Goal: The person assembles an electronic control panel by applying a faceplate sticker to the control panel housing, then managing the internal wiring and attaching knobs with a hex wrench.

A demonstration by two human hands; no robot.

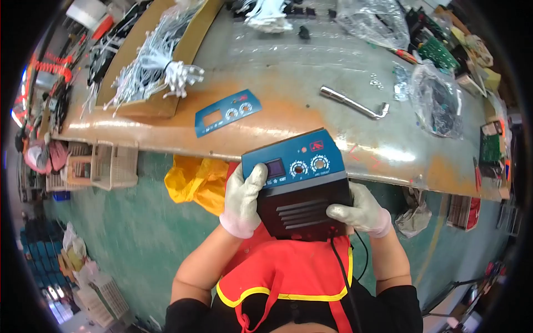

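Between my two gloved hands is a black metal welder box (pixel 302 208) with a blue front panel (pixel 327 145), held against my red apron at the table's near edge. The panel carries a small dark display window and two round dial openings with white scales. My left hand (pixel 244 194) grips its left side, thumb on the panel beside the display. On the right side my right hand (pixel 361 210) is wrapped round the casing, thumb over the slotted face. A black cable (pixel 345 266) runs down from the box. A loose blue faceplate (pixel 227 112) lies flat on the table beyond.
A chrome socket wrench (pixel 355 102) lies on the metal table (pixel 266 72). Far left stands a cardboard box (pixel 191 50) of white cable bundles (pixel 161 72). At right are a plastic bag (pixel 436 100) and green circuit boards (pixel 436 53). Plastic crates (pixel 114 166) stand below left.
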